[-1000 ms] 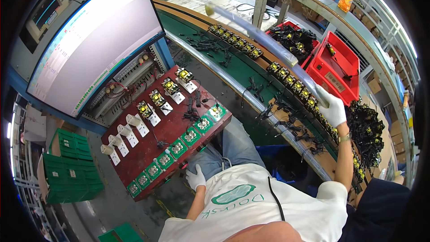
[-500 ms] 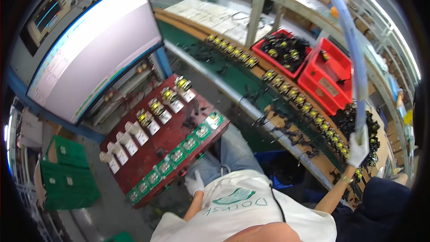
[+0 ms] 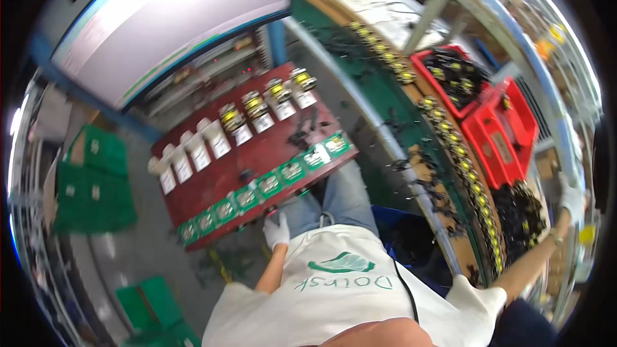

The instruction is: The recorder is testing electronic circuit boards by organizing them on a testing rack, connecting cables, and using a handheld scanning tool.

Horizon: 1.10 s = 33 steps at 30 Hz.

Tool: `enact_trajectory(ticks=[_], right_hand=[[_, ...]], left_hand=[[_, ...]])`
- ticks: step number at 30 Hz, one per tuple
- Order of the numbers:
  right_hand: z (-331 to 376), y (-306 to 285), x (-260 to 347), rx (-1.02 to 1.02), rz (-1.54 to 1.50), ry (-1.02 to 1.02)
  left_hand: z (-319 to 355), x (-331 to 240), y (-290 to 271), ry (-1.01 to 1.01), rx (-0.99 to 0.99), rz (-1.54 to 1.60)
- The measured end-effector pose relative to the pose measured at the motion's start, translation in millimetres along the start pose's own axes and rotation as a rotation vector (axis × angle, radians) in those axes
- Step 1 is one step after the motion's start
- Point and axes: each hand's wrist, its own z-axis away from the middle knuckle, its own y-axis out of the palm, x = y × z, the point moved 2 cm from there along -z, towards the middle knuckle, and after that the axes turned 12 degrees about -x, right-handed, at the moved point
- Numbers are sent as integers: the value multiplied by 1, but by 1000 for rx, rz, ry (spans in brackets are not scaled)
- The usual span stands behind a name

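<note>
My left hand [image 3: 277,231], in a white glove, is at the front edge of the dark red table [image 3: 222,221], above my thigh. Its fingers are apart and hold nothing visible; the tips are close to a small red-and-black knob [image 3: 272,209] on that edge, and contact is unclear. My right arm reaches far right, where my gloved right hand [image 3: 572,202] appears closed on the lower end of a long bluish tube [image 3: 563,122]. White holders [image 3: 213,139] stand in a row on the table, several carrying yellow-and-metal coil parts [image 3: 255,103]. Green circuit boards [image 3: 270,183] line its front.
A large screen [image 3: 186,19] stands behind the table. To the right, a line of coil parts [image 3: 466,167] runs beside a green conveyor [image 3: 360,77], with red bins [image 3: 501,144] beyond. Green boxes [image 3: 96,183] stand at left. Dark clothing of another person [image 3: 524,324] shows lower right.
My right hand has moved outward to the right, with the tube's lower end shifting along. My left hand has risen closer to the table's edge. The view has turned.
</note>
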Motion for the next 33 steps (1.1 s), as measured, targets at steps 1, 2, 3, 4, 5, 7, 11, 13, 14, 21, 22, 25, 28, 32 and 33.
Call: enact_trajectory(ticks=[1,2,3,4,5,7,11,13,14,21,22,25,28,32,33], right_hand=[[-16,-1,13,-7,-84,-36],[-28,-2,25,-46,-90,-62],[-39,-2,41,-80,-103,-90],[-48,0,61,-115,-134,-121],[-55,1,84,-153,-170,-144],[-58,1,144,-320,-245,-232],[-2,3,294,-541,-693,-522],[64,35,379,603,-1323,-323],[94,52,418,1099,-1258,-168],[174,118,543,818,-956,10],[176,119,548,793,-969,70],[174,113,560,735,-894,154],[169,105,561,784,-821,228],[173,103,561,803,-749,272],[177,105,562,821,-725,277]], left_hand=[[-1,3,2,-3,21,-82],[-6,5,4,-16,60,-82],[-8,7,5,19,107,-102],[-10,7,4,11,146,-136],[-13,1,2,38,197,-188],[-13,-17,-18,102,277,-277],[5,-128,-90,515,689,-330],[27,-208,-146,850,947,71],[33,-250,-165,843,1041,209],[-45,-531,-85,1138,907,682],[-66,-562,-47,755,1007,745],[-109,-642,45,966,664,513],[-131,-687,101,1181,327,217],[-138,-705,131,1168,210,61],[-139,-705,134,1144,171,-14]])
